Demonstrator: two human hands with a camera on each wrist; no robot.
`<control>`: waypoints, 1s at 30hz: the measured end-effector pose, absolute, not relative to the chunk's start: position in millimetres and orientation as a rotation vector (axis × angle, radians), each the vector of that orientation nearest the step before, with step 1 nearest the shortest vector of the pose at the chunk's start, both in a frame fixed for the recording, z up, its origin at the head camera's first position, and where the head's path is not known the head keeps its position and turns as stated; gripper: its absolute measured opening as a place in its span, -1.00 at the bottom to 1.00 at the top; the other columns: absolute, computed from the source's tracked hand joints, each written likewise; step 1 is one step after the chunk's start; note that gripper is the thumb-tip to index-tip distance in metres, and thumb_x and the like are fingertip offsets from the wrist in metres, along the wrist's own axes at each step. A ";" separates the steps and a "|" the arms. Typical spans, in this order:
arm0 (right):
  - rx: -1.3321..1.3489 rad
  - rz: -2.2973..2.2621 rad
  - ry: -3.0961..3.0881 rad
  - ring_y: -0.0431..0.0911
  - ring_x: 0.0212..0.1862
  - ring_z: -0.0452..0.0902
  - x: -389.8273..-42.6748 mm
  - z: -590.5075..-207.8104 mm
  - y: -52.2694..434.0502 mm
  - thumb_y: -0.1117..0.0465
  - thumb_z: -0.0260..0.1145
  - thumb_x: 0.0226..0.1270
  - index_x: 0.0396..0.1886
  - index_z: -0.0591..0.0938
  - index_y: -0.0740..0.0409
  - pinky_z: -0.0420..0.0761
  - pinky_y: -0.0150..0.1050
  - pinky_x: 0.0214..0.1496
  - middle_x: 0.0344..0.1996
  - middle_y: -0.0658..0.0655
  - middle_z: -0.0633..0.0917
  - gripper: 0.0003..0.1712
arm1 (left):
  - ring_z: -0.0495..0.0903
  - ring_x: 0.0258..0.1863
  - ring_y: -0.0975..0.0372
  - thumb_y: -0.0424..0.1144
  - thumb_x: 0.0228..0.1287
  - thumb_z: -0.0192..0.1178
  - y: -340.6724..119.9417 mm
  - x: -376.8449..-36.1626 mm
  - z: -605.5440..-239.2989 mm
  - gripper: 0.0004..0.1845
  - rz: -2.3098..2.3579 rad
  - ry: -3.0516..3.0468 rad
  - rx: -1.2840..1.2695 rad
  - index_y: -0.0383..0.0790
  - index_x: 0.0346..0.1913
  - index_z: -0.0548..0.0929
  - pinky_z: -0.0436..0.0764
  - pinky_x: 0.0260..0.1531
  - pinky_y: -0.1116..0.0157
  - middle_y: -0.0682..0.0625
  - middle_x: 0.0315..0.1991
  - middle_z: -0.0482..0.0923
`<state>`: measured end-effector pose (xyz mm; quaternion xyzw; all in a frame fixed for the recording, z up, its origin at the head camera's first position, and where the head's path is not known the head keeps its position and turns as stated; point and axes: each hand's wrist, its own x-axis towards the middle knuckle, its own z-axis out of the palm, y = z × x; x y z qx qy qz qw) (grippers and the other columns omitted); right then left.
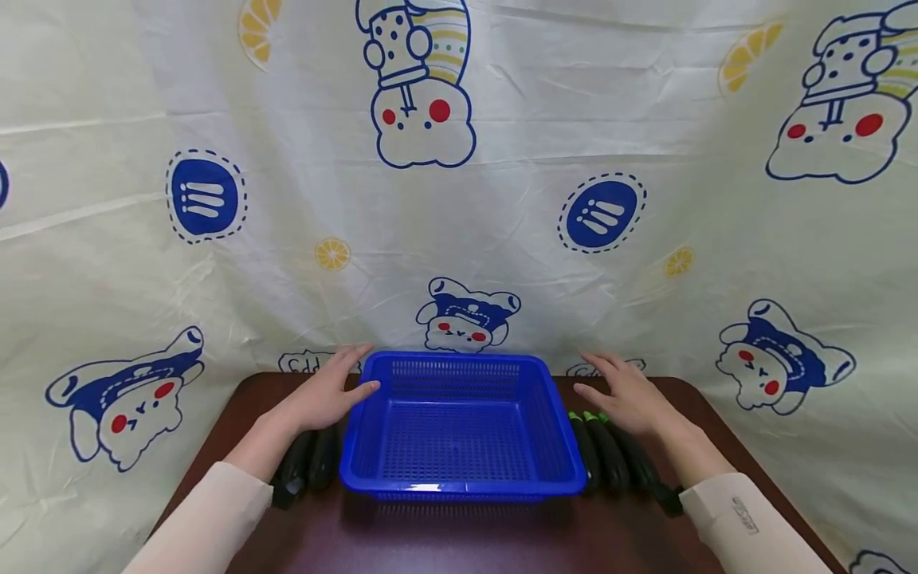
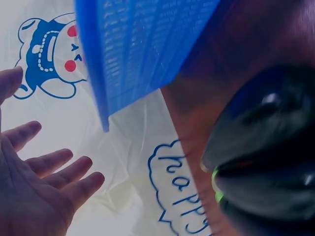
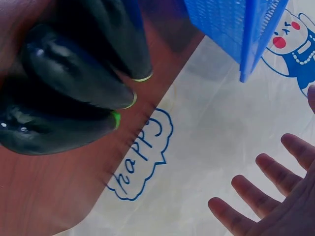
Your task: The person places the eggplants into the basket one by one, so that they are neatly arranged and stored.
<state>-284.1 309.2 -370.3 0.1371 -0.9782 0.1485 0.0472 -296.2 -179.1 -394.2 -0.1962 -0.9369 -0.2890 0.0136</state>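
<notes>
A blue plastic basket [image 1: 495, 485] with perforated walls stands at the middle of the table, nothing inside it. My left hand [image 1: 330, 392] hovers by its back left corner, fingers spread; the left wrist view shows a gap between the hand [image 2: 34, 191] and the basket wall [image 2: 138, 49]. Off the right side, my right hand [image 1: 624, 392] is held out with straight fingers, holding nothing. Three dark eggplants [image 1: 611, 454] with green stem ends lie below it, seen closely in the right wrist view [image 3: 69, 69]. Left of the basket lie more eggplants [image 1: 324, 461], partly hidden by my forearm.
The brown table [image 1: 459, 542] ends just behind the basket, with rounded back corners. A pale printed cloth [image 1: 459, 215] hangs behind and around it. Both rows of eggplants lie close to the basket's sides.
</notes>
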 end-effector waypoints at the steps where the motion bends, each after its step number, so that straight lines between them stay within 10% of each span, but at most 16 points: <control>1: 0.413 0.459 -2.986 0.51 0.50 0.11 -283.4 -373.2 311.4 -0.27 0.12 0.57 0.61 0.26 0.13 0.22 0.54 0.35 0.53 0.40 0.28 -0.15 | 0.07 0.62 -0.21 0.13 0.54 0.12 -178.4 -295.2 -398.3 -0.18 -0.936 -2.908 -0.603 -0.15 0.65 0.11 0.18 0.48 -0.26 -0.28 0.63 0.08; 30: 0.258 0.537 -3.023 0.64 0.38 0.14 -283.8 -426.4 365.2 -0.21 0.19 0.55 0.53 0.32 0.31 0.26 0.57 0.25 0.44 0.56 0.31 -0.15 | 0.40 0.42 -0.14 -0.15 0.70 -0.23 -159.9 -272.1 -467.6 -0.43 -2.021 -2.536 -0.139 0.07 0.66 0.05 0.51 0.21 0.01 -0.26 0.62 0.11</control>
